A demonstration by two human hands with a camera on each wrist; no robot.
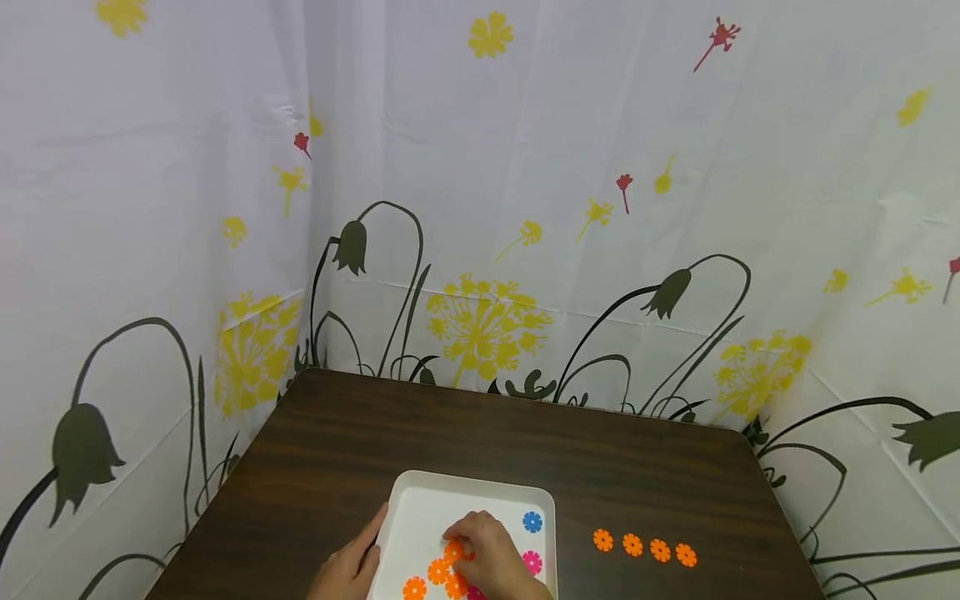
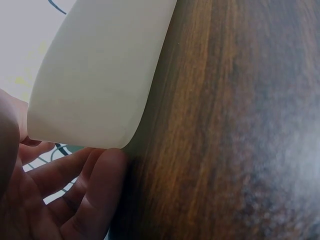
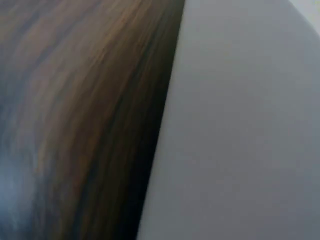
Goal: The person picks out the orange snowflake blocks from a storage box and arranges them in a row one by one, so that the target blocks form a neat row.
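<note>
A white tray [image 1: 420,500] stands at the front of the dark wooden table, and its outer wall fills much of both wrist views. At its left side my left hand [image 1: 348,562] holds the rim and wall; in the left wrist view, fingers [image 2: 107,172] press at a lower corner. My right hand [image 1: 491,554] reaches inside the tray, bent fingers right over an orange flower-shaped disc [image 1: 453,551]; I cannot tell whether it is pinched. More orange discs [image 1: 415,588] lie around it. A pink disc [image 1: 532,562] and a blue disc [image 1: 532,522] lie along the tray's right side.
Right of the tray, several orange discs [image 1: 632,545] lie in a row on the table [image 1: 360,425]. A white curtain [image 1: 480,192] with printed flowers hangs behind and along both sides of the table.
</note>
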